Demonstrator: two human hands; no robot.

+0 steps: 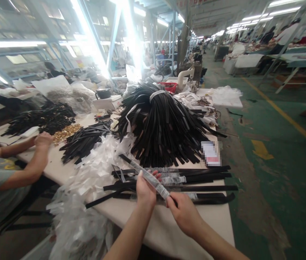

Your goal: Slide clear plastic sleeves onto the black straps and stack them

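A black strap [153,179] with clear plastic wrapped round its middle slants between my two hands. My left hand [146,187] is under the wrapped part, thumb on top and fingers curled round it. At the strap's lower right end, my right hand [180,207] pinches it between thumb and fingers. Beneath and behind my hands, several black straps [209,188] lie across the table, some with plastic wraps [176,180] round their middles. A large tied bundle of black straps [164,126] stands just behind them.
White plastic film [96,159] is heaped at the left and hangs off the table edge [193,234]. A smaller pile of black strips [88,139] and gold pieces [67,133] lie beyond. Another person's hands [43,140] work at the far left. A blurred card [211,153] sits at the right.
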